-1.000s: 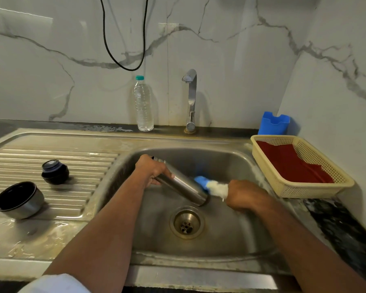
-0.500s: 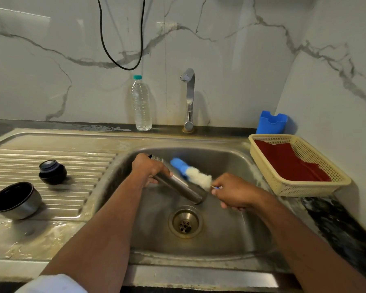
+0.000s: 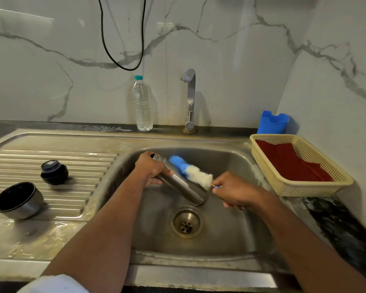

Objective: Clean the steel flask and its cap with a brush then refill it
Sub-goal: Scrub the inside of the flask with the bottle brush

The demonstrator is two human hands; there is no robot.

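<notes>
The steel sink [image 3: 230, 235] is a dull, water-stained basin with a ribbed draining board [image 3: 51, 166] on its left. Over the basin, the left hand [image 3: 151, 171] wraps round the far, upper end of the steel flask [image 3: 181, 182], a smooth brushed cylinder tilted so its near end dips towards the round drain [image 3: 186, 222]. The right hand [image 3: 237, 192], just right of the flask, pinches the thin handle of the brush [image 3: 190, 171], whose fluffy white bristles and blue foam tip lie along the flask's outer wall. At the far right a cream lattice basket [image 3: 317, 187] holds a red cloth [image 3: 290, 163]. On the draining board sit a round steel cup [image 3: 18, 200] with a dark inside and, just beyond it, the dark cap [image 3: 54, 172]. A clear ridged plastic bottle [image 3: 142, 104] stands by the wall, left of the bent tap [image 3: 189, 98].
</notes>
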